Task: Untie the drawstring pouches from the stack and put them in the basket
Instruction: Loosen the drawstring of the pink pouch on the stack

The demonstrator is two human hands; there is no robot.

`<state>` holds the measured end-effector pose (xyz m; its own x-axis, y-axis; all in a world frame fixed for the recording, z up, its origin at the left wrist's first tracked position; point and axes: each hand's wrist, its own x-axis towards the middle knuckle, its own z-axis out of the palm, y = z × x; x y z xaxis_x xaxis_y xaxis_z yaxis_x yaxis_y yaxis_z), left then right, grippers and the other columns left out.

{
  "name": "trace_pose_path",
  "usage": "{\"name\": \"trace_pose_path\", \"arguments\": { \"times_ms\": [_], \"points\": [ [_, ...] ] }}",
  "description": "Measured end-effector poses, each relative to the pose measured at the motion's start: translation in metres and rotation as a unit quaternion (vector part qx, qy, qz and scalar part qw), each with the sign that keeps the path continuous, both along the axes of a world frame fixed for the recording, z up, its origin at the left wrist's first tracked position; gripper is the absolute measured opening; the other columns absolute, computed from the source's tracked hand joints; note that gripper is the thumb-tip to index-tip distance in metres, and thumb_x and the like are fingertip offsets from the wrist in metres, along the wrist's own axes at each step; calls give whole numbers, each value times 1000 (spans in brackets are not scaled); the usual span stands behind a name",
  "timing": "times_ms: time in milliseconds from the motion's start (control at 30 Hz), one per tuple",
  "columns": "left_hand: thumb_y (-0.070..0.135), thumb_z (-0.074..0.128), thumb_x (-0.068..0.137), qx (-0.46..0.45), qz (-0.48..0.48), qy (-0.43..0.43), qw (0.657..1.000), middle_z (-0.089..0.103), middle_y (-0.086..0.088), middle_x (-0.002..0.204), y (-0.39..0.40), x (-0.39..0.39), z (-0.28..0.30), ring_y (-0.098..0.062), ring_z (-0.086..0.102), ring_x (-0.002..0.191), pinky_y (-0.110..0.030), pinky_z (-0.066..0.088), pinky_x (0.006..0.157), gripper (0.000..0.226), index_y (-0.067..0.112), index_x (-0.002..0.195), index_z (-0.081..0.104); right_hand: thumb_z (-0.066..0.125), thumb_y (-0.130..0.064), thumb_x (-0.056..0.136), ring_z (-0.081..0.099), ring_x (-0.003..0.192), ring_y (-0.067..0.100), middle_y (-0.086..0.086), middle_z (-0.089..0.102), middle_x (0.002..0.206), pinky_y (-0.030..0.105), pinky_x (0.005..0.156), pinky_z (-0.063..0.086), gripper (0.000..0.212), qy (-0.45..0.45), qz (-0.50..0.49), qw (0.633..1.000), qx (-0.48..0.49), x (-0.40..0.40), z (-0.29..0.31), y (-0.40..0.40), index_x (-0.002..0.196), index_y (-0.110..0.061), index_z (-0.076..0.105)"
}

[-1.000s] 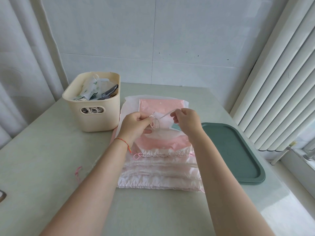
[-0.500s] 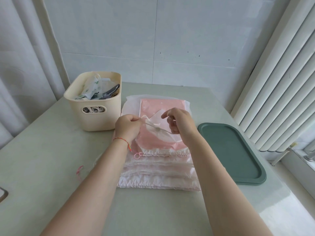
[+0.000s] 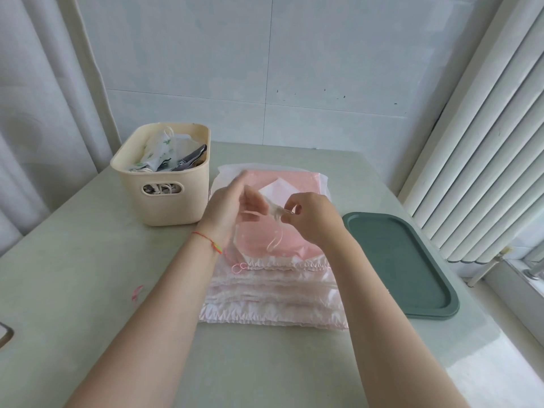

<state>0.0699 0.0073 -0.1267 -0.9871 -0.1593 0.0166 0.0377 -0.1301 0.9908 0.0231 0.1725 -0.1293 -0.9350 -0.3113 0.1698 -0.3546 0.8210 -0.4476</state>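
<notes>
A stack of pale pink drawstring pouches (image 3: 273,293) lies on the table in front of me, ruffled ends toward me. Above it I hold up a thin translucent pouch (image 3: 276,191). My right hand (image 3: 312,219) pinches its pale drawstring (image 3: 275,212), and a loop of cord hangs below the fingers. My left hand (image 3: 228,207) is blurred just left of the cord, fingers stretched upward, and I see no grip on it. The cream basket (image 3: 164,201) stands to the left of the stack with several pouches inside.
A dark green tray (image 3: 397,260) lies to the right of the stack. A loose pink cord (image 3: 137,291) lies on the table at the left. Blinds close the right side, a curtain hangs at the left, and a tiled wall is behind.
My left hand has let go of the cord and its fingers have spread upward. My right hand has moved right, keeping its pinch on the drawstring, which now hangs in a loose loop.
</notes>
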Motion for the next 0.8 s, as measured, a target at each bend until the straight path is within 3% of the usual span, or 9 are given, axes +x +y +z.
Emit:
{"name": "trace_pose_path", "arguments": {
  "times_ms": [100,200,267,400,500,567,633,700,800],
  "points": [
    [32,62,90,-181,74,-38,980,69,-3,73,1,-7,-14,-16,63,67,-29,49,64,29,10,72,69,67,-34,88,52,73,16,-4,52,89,29,59,38,13,9,5,1000,-9,0,0,-2,95,-23,67],
    [60,70,73,-265,8,-80,961,72,-6,77,4,-6,-20,-13,62,67,-28,48,67,55,5,80,72,66,-35,89,50,73,15,-5,50,87,28,57,36,13,18,10,999,-28,0,0,-5,95,-24,68],
    [61,73,69,-280,8,-66,958,69,-8,73,5,-7,-24,-14,58,68,-32,48,69,57,5,78,73,66,-36,90,49,72,14,-5,50,87,27,55,35,13,21,13,999,-36,0,0,-5,95,-24,68],
    [26,69,88,-209,17,-41,977,71,-3,74,6,-9,-21,-13,63,73,-30,50,76,21,9,78,74,66,-30,90,49,74,16,-4,50,89,29,60,38,12,22,9,999,-43,-1,2,-3,98,-22,69],
    [17,55,97,-14,-31,-59,998,57,-1,57,4,-7,-15,-18,58,59,-28,52,65,23,8,79,64,65,-29,90,50,75,17,-3,53,89,29,62,39,12,22,11,999,-29,0,2,-1,99,-22,70],
    [27,50,100,52,-39,-76,995,36,4,50,2,-6,-12,-12,38,43,-23,37,45,30,14,74,56,64,-27,91,51,76,18,-3,56,89,31,63,42,12,16,16,1000,-18,0,3,-1,99,-23,71],
    [35,54,97,16,-4,-74,997,26,6,52,2,-8,-10,-10,23,41,-22,18,42,35,19,66,50,64,-26,91,53,78,19,-5,56,88,33,66,46,12,7,19,1000,-4,1,3,-1,97,-24,73],
    [32,57,94,11,35,-32,999,33,5,56,1,-8,-9,-11,27,44,-22,19,41,35,19,62,49,62,-23,91,53,82,17,-8,56,88,33,70,48,14,-1,33,999,9,2,3,-2,97,-25,75],
    [22,54,98,41,19,17,999,57,-1,77,1,-6,-7,-13,48,51,-23,31,42,25,12,76,60,59,-15,94,59,91,18,-6,65,95,31,79,49,21,-27,62,998,1,3,3,-3,103,-22,76]
  ]
}}
